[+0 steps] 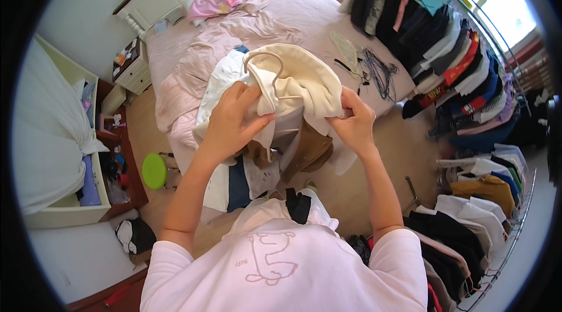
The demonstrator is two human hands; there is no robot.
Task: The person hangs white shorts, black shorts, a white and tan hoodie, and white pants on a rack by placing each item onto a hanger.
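A cream garment with brown parts (pixel 303 70) hangs in front of me above the bed's foot, held up between both hands. My left hand (pixel 237 121) grips its near left edge, thumb and fingers pinching the fabric. On the other side my right hand (pixel 353 116) pinches the garment's right edge. A beige clothes hanger (pixel 264 53) sits inside the opening, its hook standing up near my left fingers and part of its body hidden by cloth. Beneath lies a white and dark blue garment (pixel 239 180) on the bed edge.
The bed (pixel 281 4) bears a crumpled pink quilt (pixel 206 50), a bundle of hangers (pixel 380 72) and pillows. Full clothes racks (pixel 496 277) line the right side. A green stool (pixel 154 171) stands left, near a white-draped wardrobe (pixel 57 136) and a nightstand (pixel 134 72).
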